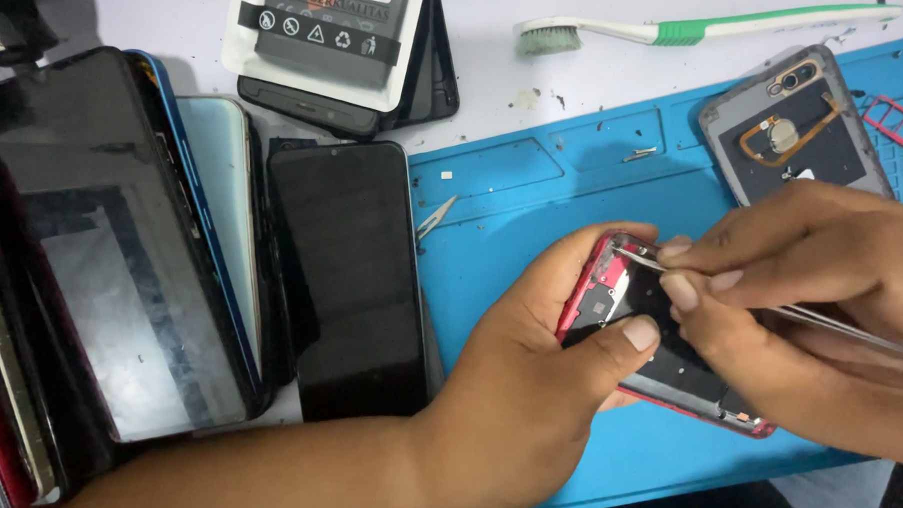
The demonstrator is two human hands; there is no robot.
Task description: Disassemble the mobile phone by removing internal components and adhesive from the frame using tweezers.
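On the blue work mat, an opened red-framed phone is gripped by the left hand, fingers curled round its top edge and the thumb pressed on its exposed inside. Metal tweezers are pinched shut between thumb and fingers of the right hand, their tip set at the phone's upper corner. The hands are close together, touching. A toothbrush lies beyond.

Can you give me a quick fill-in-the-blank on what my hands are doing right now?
The left hand grips an opened phone with a ____ frame.
The right hand pinches metal ____ over it.
The work sits on a ____ mat.
A ____ with a green-and-white handle lies above the mat.

Missing: red; tweezers; blue; toothbrush
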